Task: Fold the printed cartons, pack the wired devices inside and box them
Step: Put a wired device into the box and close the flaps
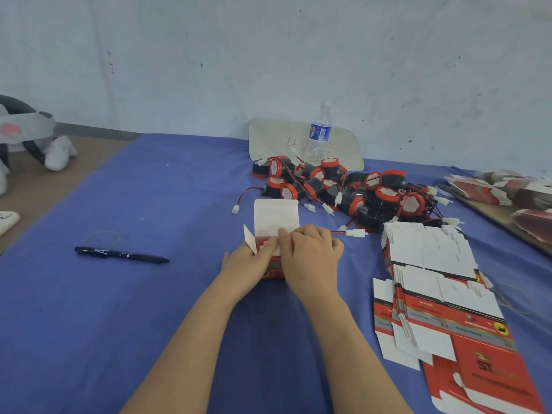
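Both hands work one open carton [276, 216] on the surface [149, 309].
Left hand [245, 264] grips its side; fingers [283, 236] of right hand [310, 252] pinch its flap.

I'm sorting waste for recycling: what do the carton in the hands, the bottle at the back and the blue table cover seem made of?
The carton: thin printed card, matte white inside, red outside; its flaps hold sharp creases. The bottle: probably clear plastic, glossy and see-through, with a wrapped label. The table cover: apparently matte cloth, faintly wrinkled.
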Tool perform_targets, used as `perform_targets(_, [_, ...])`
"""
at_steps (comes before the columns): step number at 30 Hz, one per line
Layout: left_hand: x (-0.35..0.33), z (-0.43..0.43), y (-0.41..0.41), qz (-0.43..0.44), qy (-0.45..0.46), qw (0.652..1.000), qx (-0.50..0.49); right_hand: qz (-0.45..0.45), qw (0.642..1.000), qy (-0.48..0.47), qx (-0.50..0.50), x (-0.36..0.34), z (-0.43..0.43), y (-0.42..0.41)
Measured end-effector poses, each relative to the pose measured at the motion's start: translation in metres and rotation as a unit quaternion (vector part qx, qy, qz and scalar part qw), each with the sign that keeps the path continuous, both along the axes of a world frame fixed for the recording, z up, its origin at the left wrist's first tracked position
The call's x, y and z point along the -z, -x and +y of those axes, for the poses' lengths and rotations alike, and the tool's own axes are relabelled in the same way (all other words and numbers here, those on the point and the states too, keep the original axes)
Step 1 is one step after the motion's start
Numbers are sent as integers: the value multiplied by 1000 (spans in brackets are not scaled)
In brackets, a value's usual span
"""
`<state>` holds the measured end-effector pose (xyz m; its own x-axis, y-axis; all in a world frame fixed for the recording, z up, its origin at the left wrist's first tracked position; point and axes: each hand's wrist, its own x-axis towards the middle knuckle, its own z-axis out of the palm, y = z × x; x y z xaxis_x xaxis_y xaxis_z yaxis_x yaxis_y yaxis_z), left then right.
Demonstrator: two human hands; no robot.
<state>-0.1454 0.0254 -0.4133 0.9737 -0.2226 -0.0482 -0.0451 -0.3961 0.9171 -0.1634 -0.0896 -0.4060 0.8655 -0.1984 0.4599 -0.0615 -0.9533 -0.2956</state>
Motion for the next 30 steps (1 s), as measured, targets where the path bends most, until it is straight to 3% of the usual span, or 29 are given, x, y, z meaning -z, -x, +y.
perform_targets(2, [3,-4,2,-37,-31,998,-35,-20,1000,-9,0,1,0,1])
perform_targets(6, [4,-8,1,-20,-1,997,-77,-121,985,-88,91,-6,-16,3])
perform_targets(12, [3,-14,5,-51,-19,991,-126,6,977,-128,171,-13,-43,6])
perform_targets(15, [3,-15,6,-55,-20,989,-137,26,984,-105,142,-16,-47,6])
perform_targets(19, [3,-17,8,-63,-33,986,-149,-61,985,-148,69,-26,-37,9])
perform_targets(22, [3,-17,8,-64,-46,986,-149,-58,980,-188,-4,-25,-22,8])
perform_targets(27, [1,-18,9,-69,-55,985,-150,23,940,-330,-79,-20,-16,4])
perform_targets(30, [0,-18,10,-70,-67,985,-143,38,885,-454,-97,-23,-22,5])
